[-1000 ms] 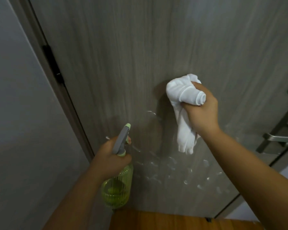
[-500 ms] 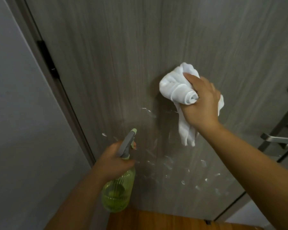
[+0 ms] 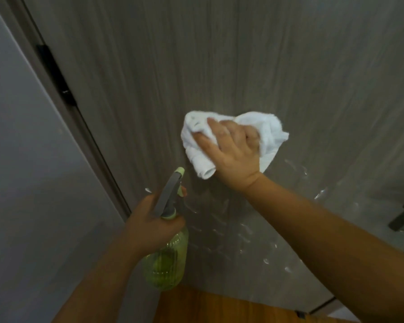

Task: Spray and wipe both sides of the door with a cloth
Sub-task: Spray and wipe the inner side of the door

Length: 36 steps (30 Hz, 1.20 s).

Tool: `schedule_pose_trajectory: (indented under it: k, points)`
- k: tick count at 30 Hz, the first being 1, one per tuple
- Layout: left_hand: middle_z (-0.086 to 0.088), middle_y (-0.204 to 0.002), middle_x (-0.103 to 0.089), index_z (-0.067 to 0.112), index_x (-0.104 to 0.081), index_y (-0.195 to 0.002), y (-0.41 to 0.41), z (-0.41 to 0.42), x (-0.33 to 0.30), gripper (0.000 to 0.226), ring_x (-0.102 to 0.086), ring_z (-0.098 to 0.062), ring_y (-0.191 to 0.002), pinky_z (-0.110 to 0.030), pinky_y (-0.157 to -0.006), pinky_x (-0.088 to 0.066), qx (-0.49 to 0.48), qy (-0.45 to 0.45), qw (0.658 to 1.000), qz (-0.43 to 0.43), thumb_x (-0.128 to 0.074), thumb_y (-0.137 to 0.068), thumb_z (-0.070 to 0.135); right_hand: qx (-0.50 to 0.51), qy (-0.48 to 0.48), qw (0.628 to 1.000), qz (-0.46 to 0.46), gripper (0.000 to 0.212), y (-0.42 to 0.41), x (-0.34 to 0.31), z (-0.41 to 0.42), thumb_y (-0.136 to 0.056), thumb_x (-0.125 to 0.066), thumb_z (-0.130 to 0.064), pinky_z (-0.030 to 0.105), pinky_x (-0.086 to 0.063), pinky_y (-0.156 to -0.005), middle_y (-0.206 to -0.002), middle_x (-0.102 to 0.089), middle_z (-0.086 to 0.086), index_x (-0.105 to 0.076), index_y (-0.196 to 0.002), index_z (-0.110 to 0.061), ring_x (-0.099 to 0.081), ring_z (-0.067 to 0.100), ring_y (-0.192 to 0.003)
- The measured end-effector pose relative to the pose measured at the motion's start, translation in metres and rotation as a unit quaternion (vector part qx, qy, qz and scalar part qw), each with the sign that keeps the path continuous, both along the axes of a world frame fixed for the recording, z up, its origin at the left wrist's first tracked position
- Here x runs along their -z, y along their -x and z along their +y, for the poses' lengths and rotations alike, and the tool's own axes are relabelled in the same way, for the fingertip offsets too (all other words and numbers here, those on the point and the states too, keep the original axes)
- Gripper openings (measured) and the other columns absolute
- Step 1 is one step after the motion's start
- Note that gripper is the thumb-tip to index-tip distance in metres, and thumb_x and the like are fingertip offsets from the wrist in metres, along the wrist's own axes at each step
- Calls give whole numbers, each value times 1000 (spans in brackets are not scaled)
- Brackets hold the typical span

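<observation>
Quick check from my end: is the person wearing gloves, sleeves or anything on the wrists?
No. The left hand and right hand are bare, with no gloves, rings, watch or bands visible. Both forearms are uncovered as far as the frame shows; no sleeve edge is in view.

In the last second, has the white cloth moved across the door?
Yes. The cloth, pressed by the right hand, has slid right, farther from the hinge, over the droplets.

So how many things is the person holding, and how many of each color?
White: 1, the cloth, pressed on the door by the right hand.
Green: 1, the bottle, gripped by the left hand.
Total: 2 things held.
</observation>
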<state>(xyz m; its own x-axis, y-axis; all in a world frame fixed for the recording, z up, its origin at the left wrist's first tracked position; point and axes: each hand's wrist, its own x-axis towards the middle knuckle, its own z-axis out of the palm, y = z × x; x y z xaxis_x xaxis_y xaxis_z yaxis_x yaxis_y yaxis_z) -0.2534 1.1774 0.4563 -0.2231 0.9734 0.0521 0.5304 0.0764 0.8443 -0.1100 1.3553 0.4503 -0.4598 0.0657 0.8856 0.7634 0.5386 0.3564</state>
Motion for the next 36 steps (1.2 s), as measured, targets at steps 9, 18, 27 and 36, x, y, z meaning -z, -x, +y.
schedule_pose_trajectory:
  k: [9,18,27,36]
  points:
    - [12,-44,-47,24,-65,-94,4,1,4,24,-41,-5,-40,-26,-52,-33,14,-21,1000,-8,-64,-82,3,-32,89,967,-236,94,-2,81,-9,-46,-90,-43,45,-31,-93,-123,-61,11,-52,-129,-20,-48,34,-108]
    - [12,-45,-49,25,-62,-89,12,1,4,20,-44,-6,-40,-29,-53,-35,10,-17,1000,-22,-64,-71,17,-39,93,995,-5,62,-3,-51,-14,-71,-72,-32,41,-28,-78,-127,-60,11,-57,-131,-23,-57,34,-96]
    - [1,-50,-42,26,-53,-72,40,7,22,28,-38,-6,-41,-29,-51,-33,9,-3,999,-36,-68,-79,3,5,-42,995,88,43,35,-50,3,-83,-69,-27,43,-39,-71,-114,-69,9,-54,-123,-26,-64,34,-89]
    - [-31,-76,-59,10,-67,-87,61,23,83,36,-60,-47,-70,-42,-58,-49,1,-41,999,-19,-63,-60,33,-11,-61,998,-20,30,55,73,3,-90,-61,-27,43,-38,-74,-117,-68,7,-65,-119,-26,-64,32,-93]
